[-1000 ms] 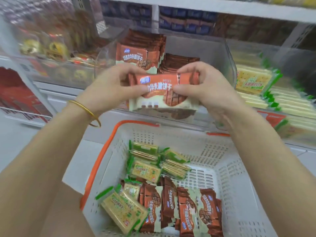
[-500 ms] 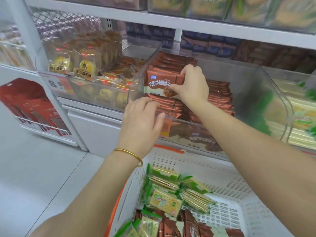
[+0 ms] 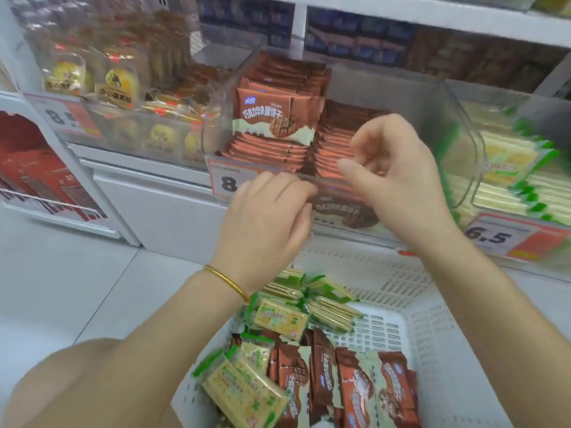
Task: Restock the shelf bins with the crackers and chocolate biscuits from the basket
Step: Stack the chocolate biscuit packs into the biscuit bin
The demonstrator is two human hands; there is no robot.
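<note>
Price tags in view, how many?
3: left price tag on the pastry bin; middle price tag on the chocolate biscuit bin; right price tag below the cracker bin. Others may be hidden.

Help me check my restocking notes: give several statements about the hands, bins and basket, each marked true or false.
1. The right hand holds a biscuit pack. False: no pack is in it; it hovers at the chocolate biscuit bin.
2. Chocolate biscuit packs lie in the white basket. True.
3. The left hand wears a gold bangle. True.
4. The cracker bin stands left of the chocolate biscuit bin. False: it stands to its right.
5. The basket holds no crackers. False: green cracker packs lie in it.
</note>
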